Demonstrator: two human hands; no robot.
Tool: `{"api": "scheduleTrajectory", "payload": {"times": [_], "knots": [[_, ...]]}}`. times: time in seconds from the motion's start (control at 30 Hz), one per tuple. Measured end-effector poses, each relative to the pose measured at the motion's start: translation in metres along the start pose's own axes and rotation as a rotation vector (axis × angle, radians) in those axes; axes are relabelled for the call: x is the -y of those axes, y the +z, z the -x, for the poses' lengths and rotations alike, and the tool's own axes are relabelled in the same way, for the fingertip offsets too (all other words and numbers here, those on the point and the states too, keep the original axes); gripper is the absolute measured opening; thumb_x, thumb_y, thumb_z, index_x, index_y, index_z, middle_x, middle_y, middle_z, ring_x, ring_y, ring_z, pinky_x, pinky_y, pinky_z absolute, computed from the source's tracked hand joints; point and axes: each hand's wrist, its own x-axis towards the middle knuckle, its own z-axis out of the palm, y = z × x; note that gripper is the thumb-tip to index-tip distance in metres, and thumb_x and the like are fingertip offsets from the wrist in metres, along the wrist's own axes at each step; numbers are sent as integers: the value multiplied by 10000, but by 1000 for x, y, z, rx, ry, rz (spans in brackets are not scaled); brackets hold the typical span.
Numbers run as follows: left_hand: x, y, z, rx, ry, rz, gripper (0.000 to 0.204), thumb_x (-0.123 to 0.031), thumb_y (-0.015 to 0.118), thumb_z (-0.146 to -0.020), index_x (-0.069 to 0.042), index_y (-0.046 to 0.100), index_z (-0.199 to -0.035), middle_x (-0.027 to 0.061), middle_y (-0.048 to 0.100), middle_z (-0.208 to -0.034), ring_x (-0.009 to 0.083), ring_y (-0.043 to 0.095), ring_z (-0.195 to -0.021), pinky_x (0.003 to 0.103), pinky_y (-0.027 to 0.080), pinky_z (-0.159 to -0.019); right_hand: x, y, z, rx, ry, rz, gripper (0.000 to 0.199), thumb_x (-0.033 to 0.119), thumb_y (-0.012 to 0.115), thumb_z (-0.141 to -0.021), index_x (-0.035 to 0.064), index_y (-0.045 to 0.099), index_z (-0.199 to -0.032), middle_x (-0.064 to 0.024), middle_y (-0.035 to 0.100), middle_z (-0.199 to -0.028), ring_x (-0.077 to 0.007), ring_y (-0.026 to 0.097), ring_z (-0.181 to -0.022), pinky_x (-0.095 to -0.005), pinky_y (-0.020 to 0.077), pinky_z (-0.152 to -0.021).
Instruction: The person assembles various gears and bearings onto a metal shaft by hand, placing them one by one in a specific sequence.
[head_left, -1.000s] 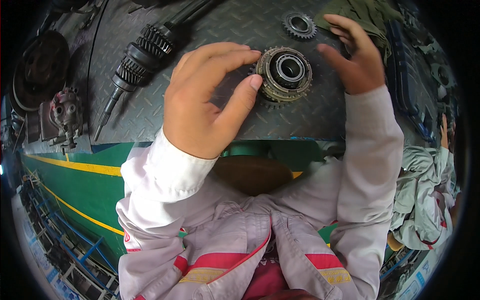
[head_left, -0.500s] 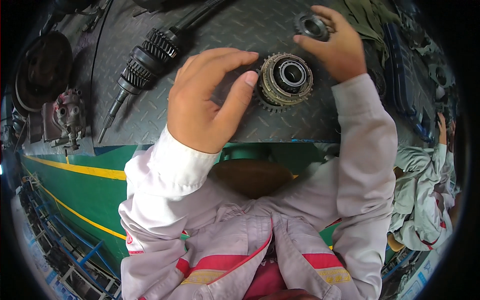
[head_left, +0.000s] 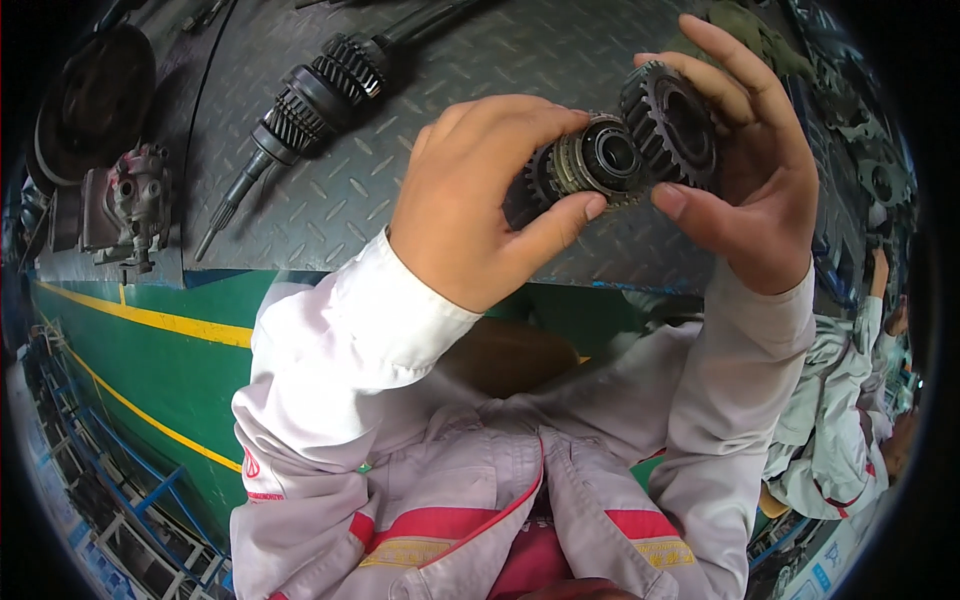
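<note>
Head view, only one: both hands are up in the upper centre of the frame, above the checker-plate bench (head_left: 420, 190)

Left hand (head_left: 480, 200) is clamped on the gear hub assembly (head_left: 585, 165), a toothed steel ring with a brass-coloured ring and a bearing bore showing; thumb under, fingers over the top

Right hand (head_left: 745, 185) is closed on the loose gear (head_left: 668, 120), thumb at the lower rim, fingers wrapped behind the upper rim. Its face sits right against the hub, touching or nearly so, I can't tell whether it is seated

Handling, my read: solid steel, rigid, dense for their bulk, so likely heavy in the fingers. Surfaces look dark and oily, so expect slip. Teeth are hard-edged, good for purchase but they bite skin. Grip across the outer tooth diameter with thumb opposed, as both hands do now; keep fingers out of the bore and off the mating faces. Not fragile as such, but a drop on the plate could nick the teeth or the softer brass-coloured ring

Upper left of frame: long geared shaft (head_left: 300, 100) lying diagonally on the bench, well apart from the hands. Far left: small cast housing (head_left: 130, 205) and a dark round disc (head_left: 95, 100) above it

Lower right edge: another person in pale workwear (head_left: 840, 420), clear of the hands
</note>
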Motion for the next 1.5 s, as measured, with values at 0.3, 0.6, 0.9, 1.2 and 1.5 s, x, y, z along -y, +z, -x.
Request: {"api": "scheduleTrajectory", "payload": {"times": [0.3,0.6,0.9,1.2,1.5], "knots": [[2,-1,3,-6,12,-24,437,-218,825,-782,-54,674,-1158,106,672,-1186,340,608,-1107,435,444,-951,4,19,2,39,67,82,949,-57,790,-688,-23,359,-1533,-199,582,-1386,-201,594,-1222,-313,484,-1043],[1,-2,3,22,-27,-44,438,-201,831,-769,-44,670,-1145,112,664,-1212,345,602,-1108,432,446,-945,16,27,-2,79,81,144,936,-66,786,-689,5,385,-1532,-175,591,-1363,-187,600,-1209,-306,488,-1032],[-1,-5,2,28,-70,-45,549,-189,834,-747,-66,648,-1249,129,658,-1226,355,596,-1136,434,443,-968,-4,20,2,114,-36,-80,920,-48,819,-719,-18,380,-1527,-186,566,-1393,-194,587,-1234,-315,477,-1052],[-3,-5,1,43,-118,23,648,-201,864,-725,-41,613,-1301,141,664,-1252,353,600,-1159,437,442,-1001,8,-33,14,106,-38,354,857,197,840,-839,-11,387,-1537,-186,535,-1478,-224,527,-1341,-337,396,-1114],[-7,-9,0,117,-133,-12,706,-172,843,-786,-39,549,-1414,118,649,-1306,244,598,-1209,367,415,-1033,-32,-125,81,-235,341,835,672,203,900,-763,85,622,-1363,-129,638,-1310,-272,612,-1193,-361,438,-1071]]}}
